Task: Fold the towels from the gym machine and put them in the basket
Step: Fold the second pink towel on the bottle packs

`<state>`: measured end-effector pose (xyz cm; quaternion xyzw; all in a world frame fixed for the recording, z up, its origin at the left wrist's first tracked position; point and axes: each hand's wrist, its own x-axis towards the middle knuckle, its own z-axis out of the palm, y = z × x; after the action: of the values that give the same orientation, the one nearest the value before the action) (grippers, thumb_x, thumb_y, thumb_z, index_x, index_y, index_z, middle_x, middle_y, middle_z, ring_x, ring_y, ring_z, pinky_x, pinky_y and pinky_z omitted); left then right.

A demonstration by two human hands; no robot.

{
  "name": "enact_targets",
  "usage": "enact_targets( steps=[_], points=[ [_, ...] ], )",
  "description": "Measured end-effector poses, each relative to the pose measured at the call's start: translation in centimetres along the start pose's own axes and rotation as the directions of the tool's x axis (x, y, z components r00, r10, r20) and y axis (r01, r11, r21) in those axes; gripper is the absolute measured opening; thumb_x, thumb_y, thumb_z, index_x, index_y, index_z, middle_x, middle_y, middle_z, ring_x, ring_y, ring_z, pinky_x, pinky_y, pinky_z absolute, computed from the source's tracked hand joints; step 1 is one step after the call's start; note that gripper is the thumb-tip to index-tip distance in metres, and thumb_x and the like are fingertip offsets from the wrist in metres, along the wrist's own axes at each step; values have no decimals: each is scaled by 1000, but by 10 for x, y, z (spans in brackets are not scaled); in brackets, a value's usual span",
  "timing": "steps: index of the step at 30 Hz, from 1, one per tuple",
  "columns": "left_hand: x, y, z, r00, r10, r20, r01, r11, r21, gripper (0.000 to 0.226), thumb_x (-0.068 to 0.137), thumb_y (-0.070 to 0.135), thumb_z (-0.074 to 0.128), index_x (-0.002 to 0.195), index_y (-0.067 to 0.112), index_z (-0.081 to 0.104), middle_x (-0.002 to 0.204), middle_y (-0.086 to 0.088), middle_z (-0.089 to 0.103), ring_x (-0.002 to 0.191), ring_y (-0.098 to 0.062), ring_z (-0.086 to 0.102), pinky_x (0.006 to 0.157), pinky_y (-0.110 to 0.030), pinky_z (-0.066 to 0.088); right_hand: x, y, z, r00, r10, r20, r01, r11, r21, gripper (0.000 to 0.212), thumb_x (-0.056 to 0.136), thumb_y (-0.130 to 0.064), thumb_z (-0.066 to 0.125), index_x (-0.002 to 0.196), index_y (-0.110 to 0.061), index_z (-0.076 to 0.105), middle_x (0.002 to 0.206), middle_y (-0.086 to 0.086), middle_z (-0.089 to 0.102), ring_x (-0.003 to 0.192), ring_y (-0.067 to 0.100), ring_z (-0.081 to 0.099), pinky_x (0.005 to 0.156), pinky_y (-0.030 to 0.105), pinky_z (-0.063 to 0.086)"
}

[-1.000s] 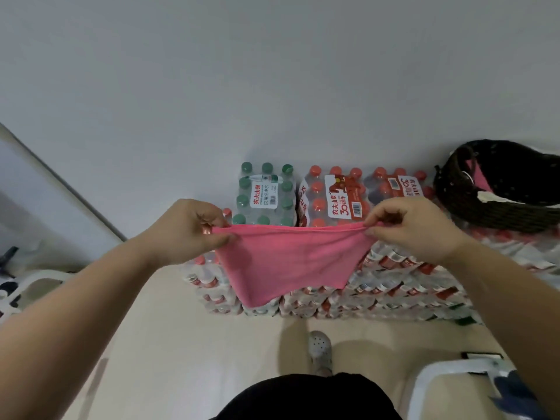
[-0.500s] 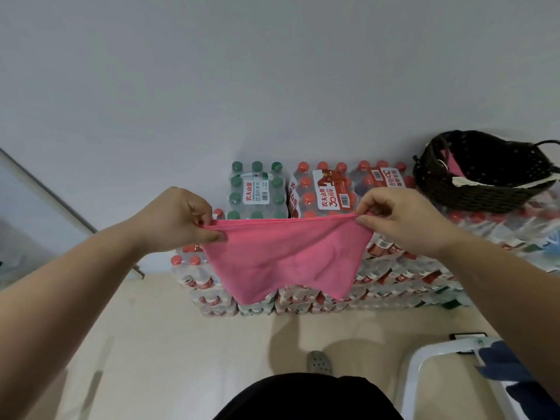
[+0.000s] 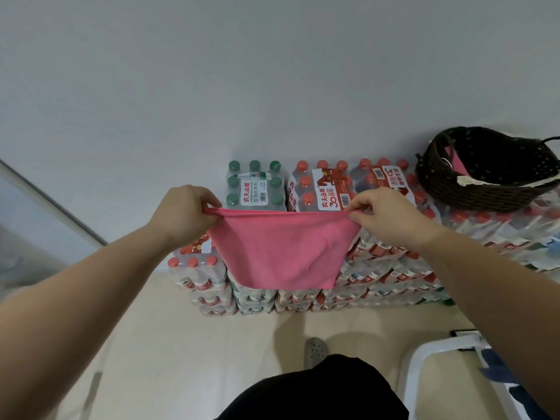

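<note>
On towel (image 3: 281,253): left hand (image 3: 181,215), right hand (image 3: 391,218)

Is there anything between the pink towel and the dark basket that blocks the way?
Nothing visible does. The left hand and right hand hold the pink towel in the air; the basket stands to its right on the bottle packs, its top open.

Person is wearing a black garment (image 3: 312,389) and a grey perforated clog (image 3: 315,351). Left hand (image 3: 181,218), right hand (image 3: 391,219) and both forearms are showing bare.
</note>
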<state>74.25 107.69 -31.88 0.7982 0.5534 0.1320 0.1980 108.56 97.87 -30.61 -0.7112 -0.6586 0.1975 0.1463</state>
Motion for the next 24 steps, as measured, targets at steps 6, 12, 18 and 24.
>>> enact_targets(
  steps=[6,12,18,24],
  points=[
    [41,14,30,968,-233,-94,219,966,-138,7,84,21,68,80,22,74,70,4,66,63,-14,61,53,-21,40,34,29,6,989,147,21,-149,985,87,7,99,-27,59,96,-22,63,89,-6,63,80,12,60,64,26,46],
    [76,41,63,826,-562,37,490,684,-541,18,89,13,53,88,20,69,68,-12,67,49,-27,63,43,-29,48,80,55,13,949,303,87,-315,905,286,11,104,-25,49,104,-22,59,94,-6,62,73,12,58,59,26,44],
    [98,51,89,718,-653,241,507,254,-824,13,98,6,48,106,4,58,83,-19,71,64,-31,69,50,-32,57,113,68,31,806,443,394,-552,319,771,14,107,-21,44,116,-16,54,84,14,76,56,18,66,47,27,43],
    [123,41,111,707,-662,248,414,103,-904,10,97,4,55,106,2,60,97,-25,68,90,-38,71,80,-47,61,147,82,39,803,413,430,-542,205,815,19,106,-16,45,120,-7,53,98,15,75,85,28,74,69,36,59]
  ],
)
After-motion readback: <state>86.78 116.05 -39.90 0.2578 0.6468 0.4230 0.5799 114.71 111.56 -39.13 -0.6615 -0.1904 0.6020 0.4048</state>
